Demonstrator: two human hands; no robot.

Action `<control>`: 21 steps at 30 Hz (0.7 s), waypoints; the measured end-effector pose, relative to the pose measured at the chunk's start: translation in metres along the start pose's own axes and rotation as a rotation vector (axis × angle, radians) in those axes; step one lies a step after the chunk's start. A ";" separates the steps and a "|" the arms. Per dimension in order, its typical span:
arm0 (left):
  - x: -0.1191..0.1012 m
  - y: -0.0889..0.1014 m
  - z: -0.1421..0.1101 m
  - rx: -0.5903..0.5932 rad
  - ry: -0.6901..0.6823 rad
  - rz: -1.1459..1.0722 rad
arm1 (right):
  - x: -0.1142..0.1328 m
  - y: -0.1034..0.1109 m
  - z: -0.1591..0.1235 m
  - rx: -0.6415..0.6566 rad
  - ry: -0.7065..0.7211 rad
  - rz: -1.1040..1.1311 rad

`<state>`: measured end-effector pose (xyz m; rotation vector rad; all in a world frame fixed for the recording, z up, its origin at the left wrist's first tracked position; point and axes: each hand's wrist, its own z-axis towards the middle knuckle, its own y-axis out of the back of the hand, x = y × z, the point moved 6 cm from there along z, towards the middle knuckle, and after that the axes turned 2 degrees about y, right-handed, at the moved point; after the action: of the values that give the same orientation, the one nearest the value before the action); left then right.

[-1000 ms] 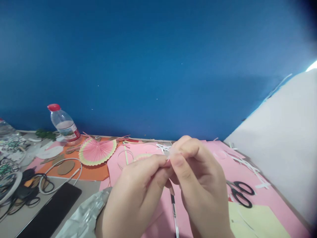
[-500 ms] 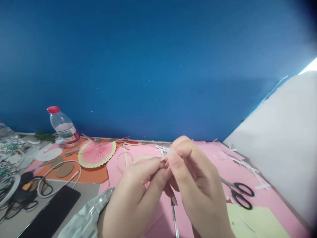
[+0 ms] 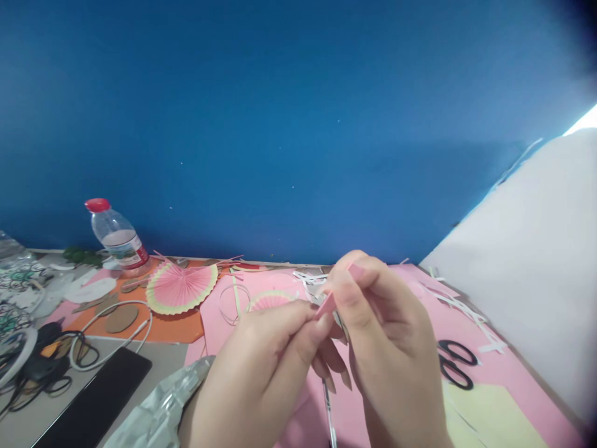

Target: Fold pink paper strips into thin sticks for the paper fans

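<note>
1. Your left hand (image 3: 261, 364) has its grip clamped on the lower end of a small pink paper piece (image 3: 327, 305); your right hand (image 3: 389, 339) has thumb and fingers pinched together just at its upper end.
2. You have the piece raised above the worktop (image 3: 170, 359), in front of its back edge, long axis slanting from lower left to upper right.
3. A pink tip shows above your right thumb; you cannot tell whether it is the same piece.
4. Near the back edge, toward the left, your red-capped bottle (image 3: 120, 239) leans left; its fill level is unclear.
</note>
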<state>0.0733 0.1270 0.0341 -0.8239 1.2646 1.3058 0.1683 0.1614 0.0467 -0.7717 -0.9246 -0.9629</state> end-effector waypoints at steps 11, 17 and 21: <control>0.003 -0.001 0.003 -0.014 0.019 0.010 | 0.002 0.000 0.000 0.001 -0.050 -0.063; 0.002 -0.002 0.003 -0.002 0.017 -0.012 | -0.003 0.002 -0.001 0.011 -0.061 -0.090; 0.002 -0.004 0.000 0.002 0.005 -0.014 | -0.004 -0.001 -0.001 0.012 -0.070 0.004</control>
<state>0.0770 0.1264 0.0315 -0.8337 1.2614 1.2923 0.1670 0.1619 0.0427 -0.8012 -0.9880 -0.9312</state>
